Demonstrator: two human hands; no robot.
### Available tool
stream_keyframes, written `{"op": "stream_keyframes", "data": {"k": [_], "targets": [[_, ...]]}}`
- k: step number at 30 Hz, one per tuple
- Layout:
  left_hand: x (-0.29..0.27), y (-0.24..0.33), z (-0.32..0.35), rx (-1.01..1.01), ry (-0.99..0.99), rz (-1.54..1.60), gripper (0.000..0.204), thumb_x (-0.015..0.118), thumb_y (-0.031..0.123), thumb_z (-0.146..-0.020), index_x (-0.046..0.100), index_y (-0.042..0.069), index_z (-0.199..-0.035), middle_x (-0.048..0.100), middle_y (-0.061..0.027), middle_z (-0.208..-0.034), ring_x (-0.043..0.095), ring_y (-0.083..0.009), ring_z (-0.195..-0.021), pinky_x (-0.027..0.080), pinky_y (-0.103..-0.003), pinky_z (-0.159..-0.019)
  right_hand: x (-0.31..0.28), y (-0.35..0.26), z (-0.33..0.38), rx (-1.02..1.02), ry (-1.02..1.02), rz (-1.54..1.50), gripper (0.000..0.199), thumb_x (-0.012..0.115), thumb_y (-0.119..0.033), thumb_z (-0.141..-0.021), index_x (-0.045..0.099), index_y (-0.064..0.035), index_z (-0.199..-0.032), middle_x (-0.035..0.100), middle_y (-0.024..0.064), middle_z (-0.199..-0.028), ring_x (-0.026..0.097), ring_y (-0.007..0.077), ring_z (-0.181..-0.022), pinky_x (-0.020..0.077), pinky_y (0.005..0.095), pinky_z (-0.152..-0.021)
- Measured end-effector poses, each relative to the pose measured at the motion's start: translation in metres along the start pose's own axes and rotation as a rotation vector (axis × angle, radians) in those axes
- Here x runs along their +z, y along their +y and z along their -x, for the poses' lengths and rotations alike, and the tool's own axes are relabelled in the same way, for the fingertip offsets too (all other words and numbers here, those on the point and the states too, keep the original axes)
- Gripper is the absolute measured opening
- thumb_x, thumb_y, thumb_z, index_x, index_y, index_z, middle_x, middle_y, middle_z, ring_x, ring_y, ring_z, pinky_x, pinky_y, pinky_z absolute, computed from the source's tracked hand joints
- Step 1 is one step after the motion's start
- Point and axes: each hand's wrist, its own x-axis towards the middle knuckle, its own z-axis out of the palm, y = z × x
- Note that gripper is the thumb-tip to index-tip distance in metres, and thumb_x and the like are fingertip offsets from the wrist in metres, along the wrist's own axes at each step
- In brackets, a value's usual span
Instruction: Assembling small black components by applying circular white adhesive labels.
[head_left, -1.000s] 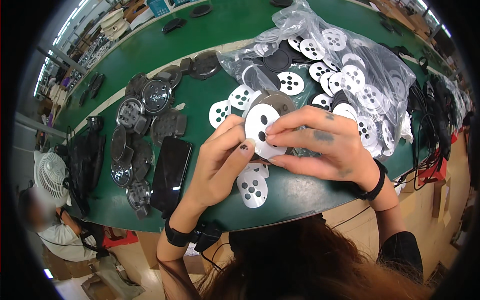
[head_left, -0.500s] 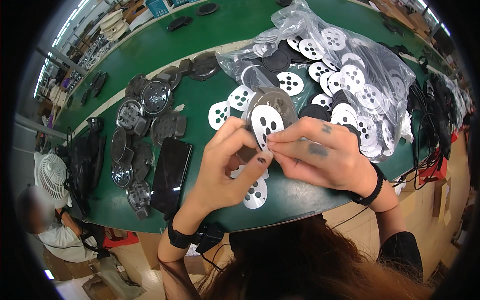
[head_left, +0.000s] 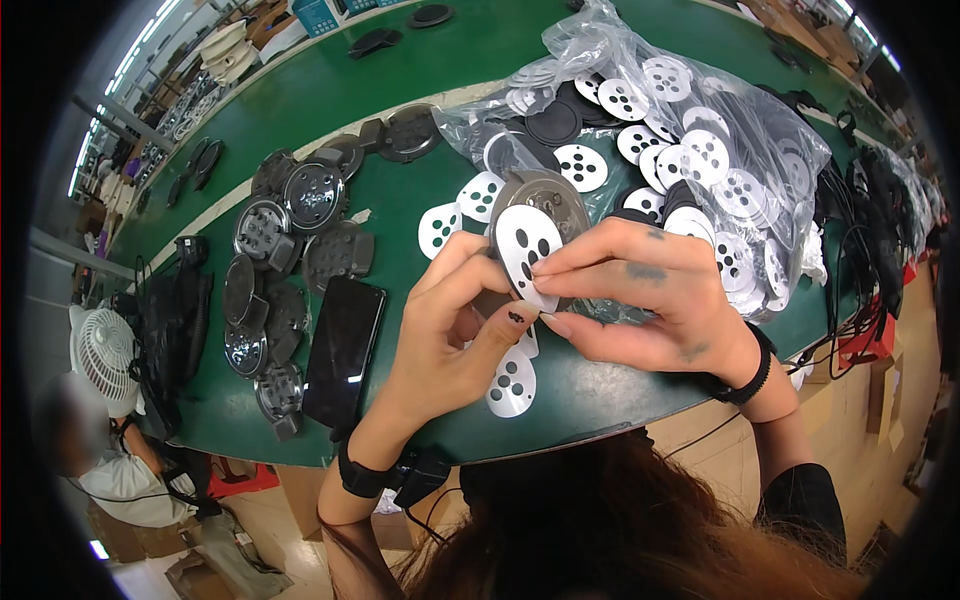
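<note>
My left hand [head_left: 440,335] grips a white oval disc with black holes [head_left: 525,245], which stands tilted and shows a dark rim. With thumb and fingertips, my right hand [head_left: 650,300] pinches the lower right edge of that disc. Right behind the disc is a translucent brown round plastic shell [head_left: 562,205]; whether it is held or lying cannot be told. More white discs lie around my hands, one of them a white disc [head_left: 512,385] under my left thumb, partly hidden farther up.
A clear plastic bag [head_left: 590,40] spills many white and black discs at the right. Dark translucent shells [head_left: 312,195] lie in a group at the left, beside a black phone [head_left: 343,355]. A white fan [head_left: 103,350] and a seated person [head_left: 130,485] are at far left. Black cables [head_left: 845,250] hang right.
The fingers of my right hand have spread a little and its thumb has dropped lower on the disc's edge. The white disc has tilted slightly to the left.
</note>
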Motion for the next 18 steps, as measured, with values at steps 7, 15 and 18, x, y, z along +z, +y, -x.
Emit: {"op": "stream_keyframes", "data": {"k": [7, 15, 18], "targets": [[0.000, 0.004, 0.000, -0.029, -0.007, -0.015, 0.017, 0.063, 0.009, -0.082, 0.053, -0.004, -0.080, 0.045, -0.0075, -0.094, 0.051, -0.0067, -0.072, 0.042, -0.018, -0.051, -0.002, -0.001, 0.002, 0.039, -0.025, -0.023, 0.023, 0.071, 0.000, -0.064, 0.064, -0.0013, -0.087, 0.062, 0.0082, -0.088, 0.061, 0.0206, -0.069, 0.0499, 0.0264, -0.058], [0.006, 0.003, -0.001, 0.003, 0.036, -0.139, 0.014, 0.061, 0.007, -0.083, 0.054, -0.004, -0.083, 0.044, -0.0078, -0.094, 0.053, -0.0080, -0.073, 0.046, -0.020, -0.052, 0.007, -0.003, 0.005, -0.044, 0.040, 0.164, 0.020, 0.069, 0.001, -0.065, 0.060, 0.0006, -0.083, 0.058, 0.0094, -0.084, 0.060, 0.0232, -0.067, 0.0499, 0.0281, -0.057], [0.008, 0.003, -0.002, 0.006, 0.046, -0.144, 0.011, 0.059, 0.006, -0.083, 0.054, -0.004, -0.083, 0.044, -0.0082, -0.093, 0.052, -0.0071, -0.072, 0.044, -0.019, -0.050, 0.006, -0.003, 0.004, -0.041, 0.082, 0.203, 0.019, 0.069, 0.001, -0.064, 0.060, 0.0001, -0.082, 0.058, 0.0098, -0.083, 0.060, 0.0240, -0.067, 0.0499, 0.0279, -0.058]]}}
